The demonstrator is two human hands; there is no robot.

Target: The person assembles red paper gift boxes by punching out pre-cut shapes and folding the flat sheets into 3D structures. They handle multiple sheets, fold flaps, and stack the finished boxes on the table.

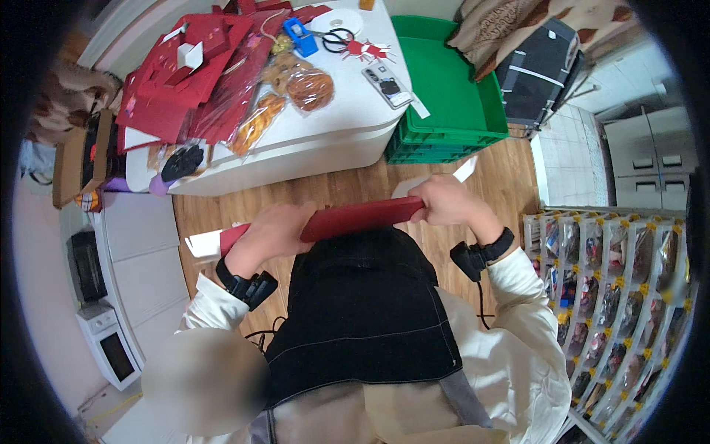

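A folded red cardboard piece (362, 216) with pale inner flaps is stretched between my two hands, in front of my black apron (362, 296). My left hand (277, 231) grips its left part, with a white flap (203, 244) and a bit of red sticking out past the wrist. The fingers of my right hand (446, 200) are closed on its right end, and a white strip (466, 169) shows just beyond them. The card's underside and most fingertips are hidden.
Ahead stands a white table (318, 133) bearing stacked red card boxes (188, 81), bagged pastries (309, 89), black-handled scissors (338, 41), a blue tool (300, 37) and a phone (386, 83). Green crates (451, 92) adjoin it. A rack of small bagged items (606, 288) stands right.
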